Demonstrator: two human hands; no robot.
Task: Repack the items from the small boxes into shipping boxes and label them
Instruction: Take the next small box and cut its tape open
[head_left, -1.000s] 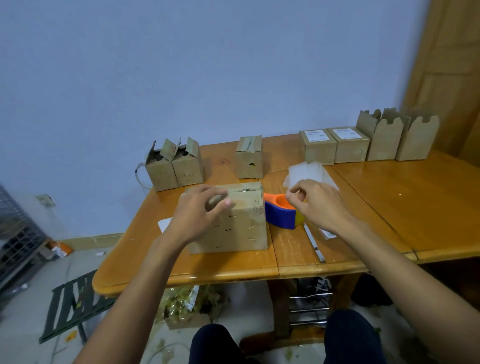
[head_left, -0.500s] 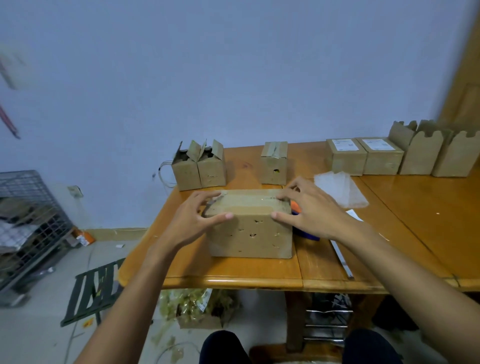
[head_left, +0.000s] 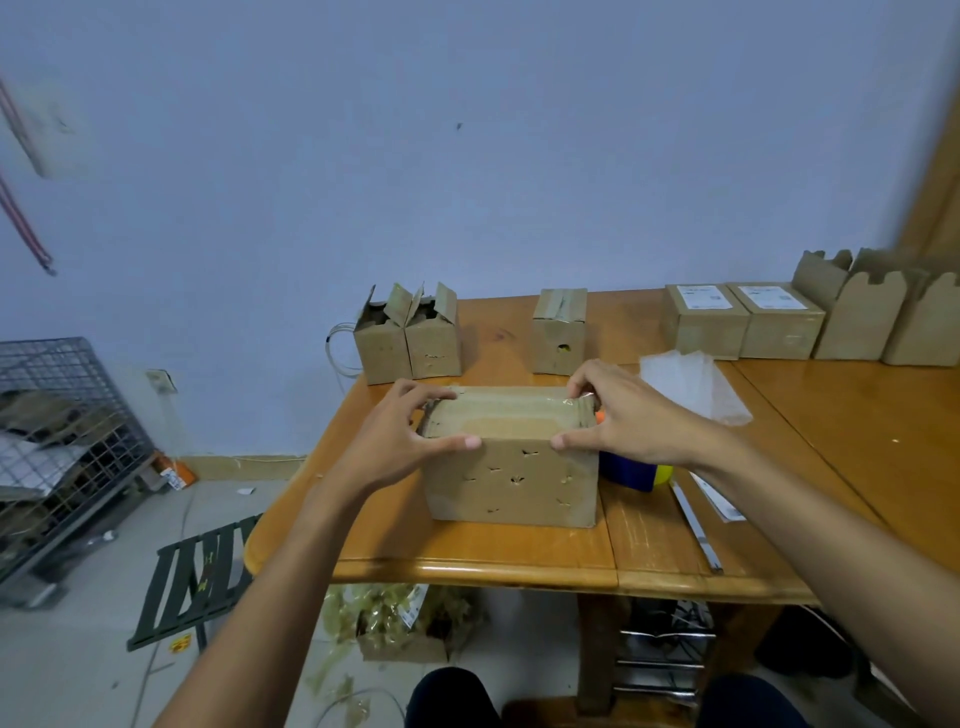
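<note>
Box (head_left: 511, 483) is being held by L hand (head_left: 395, 441) & R hand (head_left: 623, 421), fingers (head_left: 431, 393) curled over top edges, prob. smoothing tape (head_left: 509, 408).

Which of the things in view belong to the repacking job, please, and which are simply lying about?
Job in hand: cardboard box, gripped by left hand and right hand; tape dispenser; labelled boxes; open small boxes; plastic bags.

Lying about: wire crate; green folding stool; scraps under the table.
</note>
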